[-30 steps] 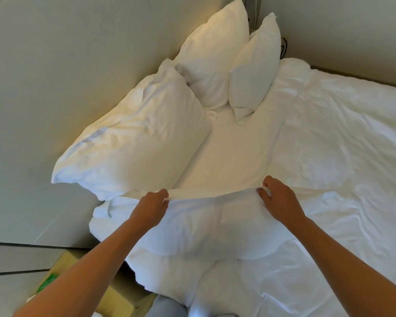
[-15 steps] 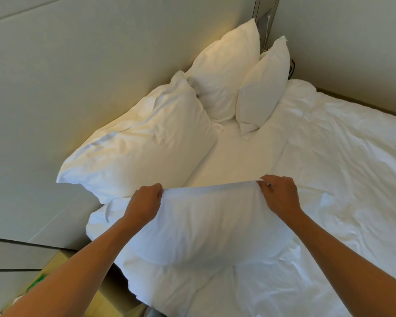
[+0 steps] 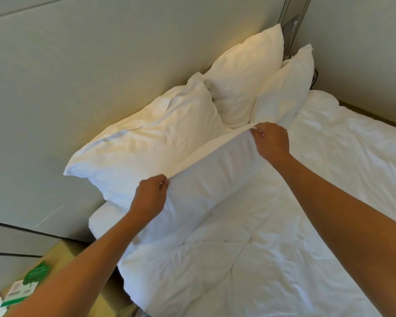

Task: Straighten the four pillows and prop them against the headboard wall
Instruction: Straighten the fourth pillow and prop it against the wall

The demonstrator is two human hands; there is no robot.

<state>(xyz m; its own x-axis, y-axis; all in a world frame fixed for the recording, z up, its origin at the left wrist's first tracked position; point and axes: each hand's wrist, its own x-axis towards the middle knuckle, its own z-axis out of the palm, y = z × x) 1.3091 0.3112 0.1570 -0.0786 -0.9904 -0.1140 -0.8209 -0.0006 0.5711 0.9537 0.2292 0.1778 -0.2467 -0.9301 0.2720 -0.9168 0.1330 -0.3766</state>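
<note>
Filling the right of the scene, a bed point(image 3: 329, 202) with a rumpled white duvet meets a pale headboard wall point(image 3: 78, 76) on the left. Three white pillows point(image 3: 151, 143) lean on that wall, puffy and creased. A fourth pillow point(image 3: 206, 179) stands nearer, just before them. The left hand point(image 3: 150, 197) and right hand point(image 3: 271, 141) each pinch its top edge, grip closed, arms outstretched.
</note>
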